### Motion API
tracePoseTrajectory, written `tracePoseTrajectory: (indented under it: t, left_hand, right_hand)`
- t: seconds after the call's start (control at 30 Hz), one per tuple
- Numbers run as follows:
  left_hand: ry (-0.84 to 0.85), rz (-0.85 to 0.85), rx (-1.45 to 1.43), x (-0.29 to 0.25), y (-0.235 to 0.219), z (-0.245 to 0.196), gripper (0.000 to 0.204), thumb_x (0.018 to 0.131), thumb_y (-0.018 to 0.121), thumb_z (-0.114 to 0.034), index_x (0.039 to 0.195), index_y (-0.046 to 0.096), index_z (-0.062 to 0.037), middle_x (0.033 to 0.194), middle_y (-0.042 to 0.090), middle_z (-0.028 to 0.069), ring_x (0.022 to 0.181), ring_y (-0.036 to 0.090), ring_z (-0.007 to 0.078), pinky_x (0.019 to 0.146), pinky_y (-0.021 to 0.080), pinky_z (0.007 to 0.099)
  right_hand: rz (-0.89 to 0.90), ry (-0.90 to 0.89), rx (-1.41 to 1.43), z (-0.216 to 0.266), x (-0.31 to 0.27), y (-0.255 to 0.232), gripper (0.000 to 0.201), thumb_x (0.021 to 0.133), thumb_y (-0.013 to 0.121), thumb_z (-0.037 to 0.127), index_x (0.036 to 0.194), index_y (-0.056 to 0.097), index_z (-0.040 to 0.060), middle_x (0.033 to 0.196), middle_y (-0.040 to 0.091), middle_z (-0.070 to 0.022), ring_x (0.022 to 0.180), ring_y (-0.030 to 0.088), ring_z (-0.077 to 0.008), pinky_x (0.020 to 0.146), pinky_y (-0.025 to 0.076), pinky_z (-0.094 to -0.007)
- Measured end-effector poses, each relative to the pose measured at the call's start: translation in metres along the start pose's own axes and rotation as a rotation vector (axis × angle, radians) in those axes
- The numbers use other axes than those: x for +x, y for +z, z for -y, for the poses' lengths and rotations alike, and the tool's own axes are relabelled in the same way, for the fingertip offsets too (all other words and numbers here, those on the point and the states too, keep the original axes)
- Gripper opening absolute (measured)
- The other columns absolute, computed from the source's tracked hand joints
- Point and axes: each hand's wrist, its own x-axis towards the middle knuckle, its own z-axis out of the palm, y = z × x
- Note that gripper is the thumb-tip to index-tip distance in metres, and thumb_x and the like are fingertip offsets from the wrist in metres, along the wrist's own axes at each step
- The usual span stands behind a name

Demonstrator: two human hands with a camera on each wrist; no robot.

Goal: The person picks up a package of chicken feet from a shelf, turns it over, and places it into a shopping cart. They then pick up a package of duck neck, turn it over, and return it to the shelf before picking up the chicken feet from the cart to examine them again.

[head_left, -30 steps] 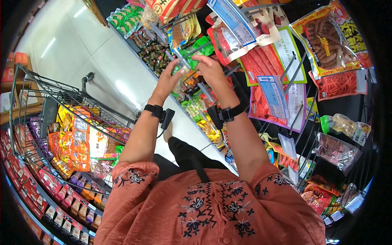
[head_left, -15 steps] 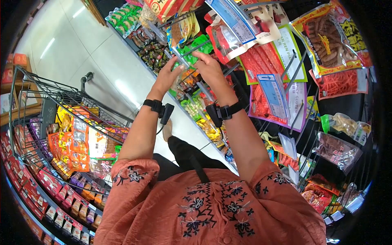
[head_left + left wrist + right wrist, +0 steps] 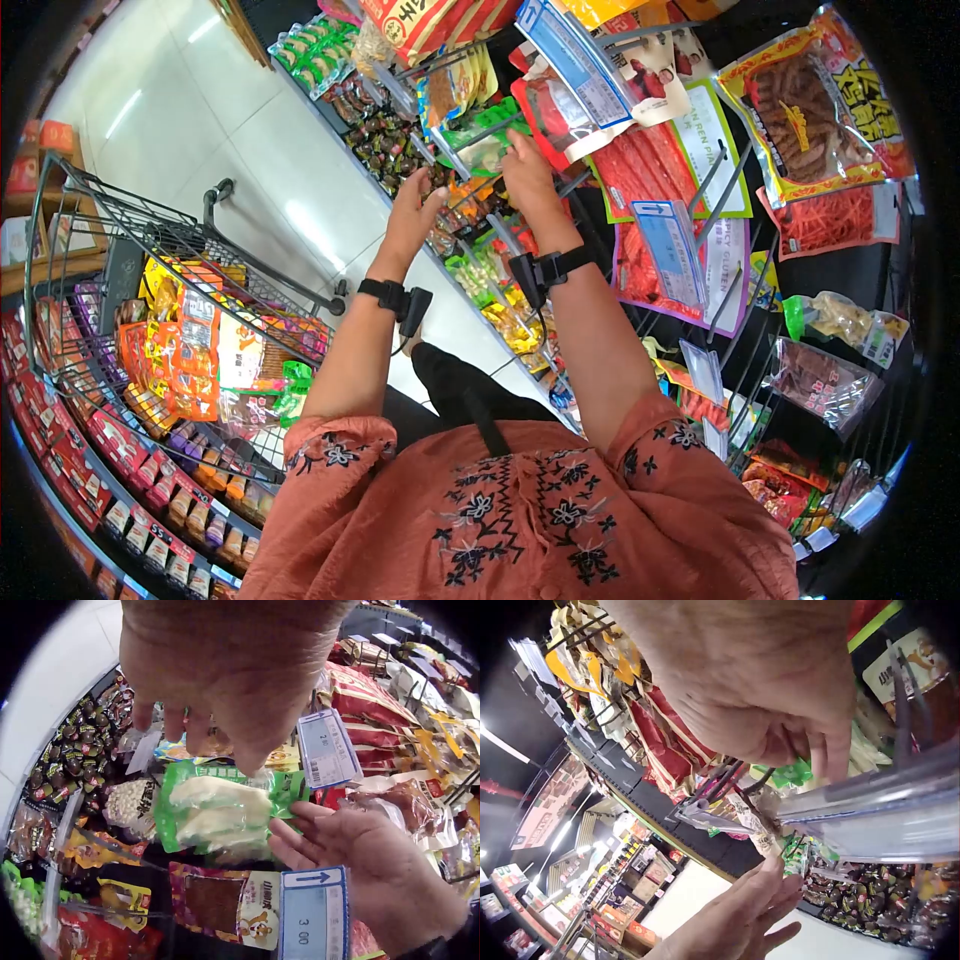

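A green packet with pale, long pieces behind a clear window hangs among the snacks. My right hand is at its right end in the left wrist view, with loosely bent fingers touching the edge. In the head view that hand reaches to the same packet. My left hand hovers to its left, fingers spread and holding nothing. The right wrist view shows the left hand with extended fingers, below a clear tag holder.
A price tag and a brown snack packet hang just below the green packet. Metal hooks with red snack bags project at right. A shopping cart holding several packets stands at left on the white tile floor.
My hands have moved apart from their close position by the clear tag holder. The right hand has reached farther to the green packet; the left has drawn back slightly. The view has shifted slightly.
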Motion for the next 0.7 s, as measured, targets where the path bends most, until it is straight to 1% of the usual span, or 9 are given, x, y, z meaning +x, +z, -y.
tracePoseTrajectory:
  t: [0.03,0.1,0.17,0.23,0.33,0.4,0.47,0.57,0.7]
  left_hand:
    - [-0.045,-0.007,-0.001,-0.010,-0.002,-0.013,0.064,0.095,0.063,-0.036,0.144,0.040,-0.0015,0.132,0.056,0.0184,0.124,0.053,0.0262,0.106,0.039,0.0375]
    - [-0.070,-0.020,0.042,-0.025,-0.006,-0.021,0.065,0.095,0.063,-0.038,0.144,0.041,-0.0022,0.130,0.057,0.0176,0.123,0.053,0.0250,0.105,0.040,0.0374]
    - [-0.052,-0.030,0.075,-0.030,-0.009,-0.013,0.066,0.094,0.063,-0.040,0.144,0.041,-0.0025,0.128,0.059,0.0163,0.122,0.054,0.0233,0.105,0.040,0.0374]
    - [-0.081,-0.046,0.061,-0.039,-0.011,-0.016,0.065,0.094,0.063,-0.040,0.143,0.042,-0.0026,0.126,0.059,0.0160,0.122,0.054,0.0236,0.105,0.040,0.0373]
    - [-0.102,-0.047,0.035,-0.052,-0.018,-0.017,0.064,0.095,0.063,-0.039,0.143,0.042,-0.0028,0.125,0.060,0.0162,0.121,0.054,0.0238,0.105,0.041,0.0369]
    - [-0.093,-0.042,0.046,-0.063,-0.024,-0.018,0.064,0.095,0.063,-0.039,0.143,0.042,-0.0032,0.125,0.059,0.0167,0.121,0.054,0.0238,0.104,0.042,0.0367]
    - [-0.130,-0.029,0.050,-0.074,-0.031,-0.020,0.063,0.095,0.062,-0.039,0.144,0.042,-0.0041,0.126,0.059,0.0176,0.121,0.054,0.0242,0.104,0.043,0.0367]
    - [-0.132,-0.041,0.047,-0.092,-0.044,-0.030,0.062,0.095,0.062,-0.038,0.144,0.042,-0.0052,0.126,0.059,0.0190,0.121,0.055,0.0251,0.102,0.044,0.0365]
    - [-0.127,-0.041,0.055,-0.126,-0.068,-0.051,0.062,0.095,0.062,-0.038,0.144,0.042,-0.0045,0.127,0.059,0.0202,0.121,0.055,0.0262,0.101,0.045,0.0370]
  right_hand:
    - [-0.010,-0.011,-0.074,-0.004,0.004,-0.001,0.050,0.089,0.049,0.016,0.136,0.051,-0.0016,0.134,0.055,-0.0227,0.123,0.055,-0.0341,0.106,0.040,-0.0390]
    - [-0.031,-0.034,-0.222,-0.009,0.011,-0.003,0.052,0.089,0.047,0.017,0.139,0.048,-0.0006,0.137,0.053,-0.0244,0.125,0.053,-0.0348,0.107,0.039,-0.0398]
    - [0.042,0.170,-0.135,0.025,0.011,-0.017,0.054,0.090,0.047,0.019,0.140,0.047,0.0001,0.139,0.050,-0.0260,0.129,0.050,-0.0362,0.110,0.037,-0.0404]
    - [0.079,0.253,-0.156,0.023,0.019,-0.019,0.057,0.090,0.046,0.022,0.143,0.045,0.0011,0.143,0.046,-0.0274,0.135,0.043,-0.0368,0.113,0.033,-0.0405]
    - [0.049,0.204,-0.184,0.023,0.020,-0.013,0.057,0.090,0.046,0.023,0.143,0.044,0.0007,0.144,0.045,-0.0263,0.136,0.042,-0.0366,0.113,0.032,-0.0400]
    - [0.078,0.157,-0.125,0.018,0.014,-0.013,0.057,0.090,0.047,0.021,0.143,0.044,0.0001,0.146,0.045,-0.0250,0.137,0.041,-0.0358,0.114,0.031,-0.0393]
    - [0.103,0.103,-0.074,0.010,0.007,-0.006,0.056,0.090,0.048,0.020,0.142,0.045,-0.0004,0.146,0.045,-0.0244,0.138,0.041,-0.0356,0.115,0.030,-0.0389]
    - [0.125,0.139,-0.063,0.014,0.002,-0.003,0.057,0.089,0.047,0.016,0.143,0.044,-0.0018,0.145,0.046,-0.0239,0.138,0.042,-0.0342,0.115,0.030,-0.0378]
    - [0.158,0.270,0.096,0.017,0.000,-0.004,0.057,0.088,0.048,0.013,0.143,0.043,-0.0024,0.135,0.054,-0.0278,0.117,0.059,-0.0356,0.101,0.045,-0.0390]
